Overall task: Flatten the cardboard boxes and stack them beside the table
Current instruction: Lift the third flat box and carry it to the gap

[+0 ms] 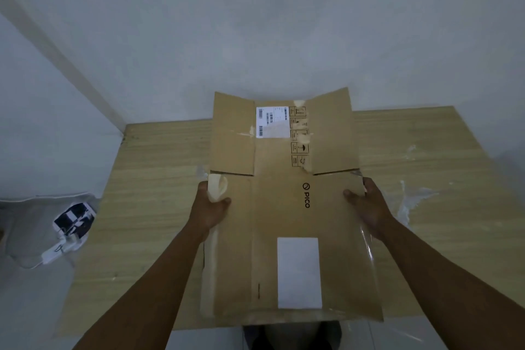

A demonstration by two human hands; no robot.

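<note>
Here the flattened cardboard box [281, 221] is over the wooden table [153, 185]. The left hand [211, 207] grips its 9 o'clock edge and the right hand [368, 204] its 3 o'clock edge, thumbs on top.

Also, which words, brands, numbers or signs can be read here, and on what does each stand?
"PICO", with a round logo: black print on the flattened brown cardboard box.
Far white shipping label: barcodes, text too small.
Black handling symbols column: an umbrella sign; captions unreadable.
Near white rectangular label: blank.
</note>
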